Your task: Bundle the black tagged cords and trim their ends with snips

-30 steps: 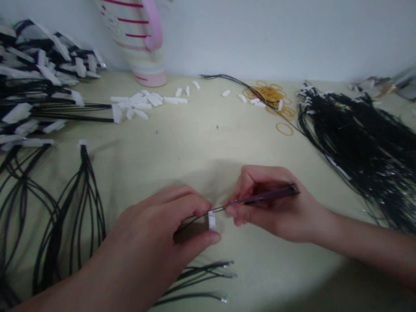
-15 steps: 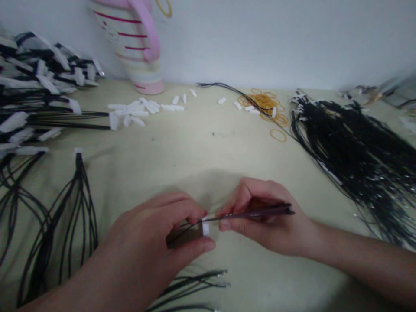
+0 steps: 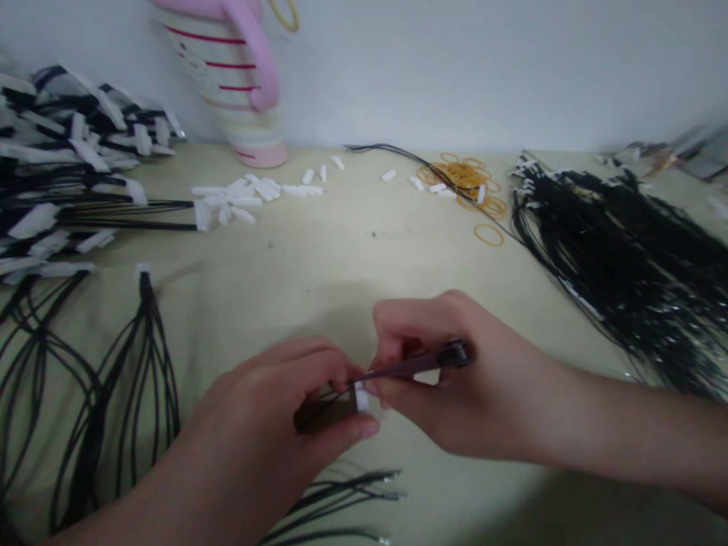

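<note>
Between the thumb and fingers of my left hand sits a small white connector housing, with thin black wires running back from it under the palm. My right hand is closed around dark tweezers, whose tips reach the wire at the top of the housing. My right fingertips are right beside the housing and partly hide it. Below my left hand, loose black wire ends with shiny metal terminals lie on the table.
Wire bundles with white connectors are heaped at left, and finished-looking harnesses lie nearer. Loose white housings and yellow rubber bands lie toward the wall. A pink-handled cup stands there. Many black wires fill the right side.
My right hand has turned and moved slightly left, bringing the tweezers closer to the housing, with their rear end now swung toward the camera. My left hand has barely moved.
</note>
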A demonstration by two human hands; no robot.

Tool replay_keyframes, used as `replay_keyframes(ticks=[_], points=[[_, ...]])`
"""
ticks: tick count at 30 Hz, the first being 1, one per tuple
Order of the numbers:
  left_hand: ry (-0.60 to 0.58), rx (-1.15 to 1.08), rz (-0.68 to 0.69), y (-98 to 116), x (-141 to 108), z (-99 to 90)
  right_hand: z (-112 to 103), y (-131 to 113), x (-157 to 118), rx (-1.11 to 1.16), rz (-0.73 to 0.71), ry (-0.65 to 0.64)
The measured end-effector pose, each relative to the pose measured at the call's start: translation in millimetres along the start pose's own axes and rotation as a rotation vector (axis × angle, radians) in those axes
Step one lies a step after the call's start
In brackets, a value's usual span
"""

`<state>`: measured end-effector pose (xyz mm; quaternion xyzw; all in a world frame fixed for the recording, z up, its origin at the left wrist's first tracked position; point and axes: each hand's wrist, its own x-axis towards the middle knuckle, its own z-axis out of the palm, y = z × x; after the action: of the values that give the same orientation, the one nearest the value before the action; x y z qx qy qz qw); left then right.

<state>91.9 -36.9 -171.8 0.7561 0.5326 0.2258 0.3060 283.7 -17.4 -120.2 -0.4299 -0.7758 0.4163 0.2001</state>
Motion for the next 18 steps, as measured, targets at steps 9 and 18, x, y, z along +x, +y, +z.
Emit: replay_keyframes(ticks=[9, 18], points=[[0.002, 0.098, 0.15, 1, -3, -0.2, -1, 31, 0, 0.76, 0.158, 0.283], [-0.16, -0.01, 0.161, 3, -7, -4.5, 19, 25, -8, 0.892, 0.146, 0.079]])
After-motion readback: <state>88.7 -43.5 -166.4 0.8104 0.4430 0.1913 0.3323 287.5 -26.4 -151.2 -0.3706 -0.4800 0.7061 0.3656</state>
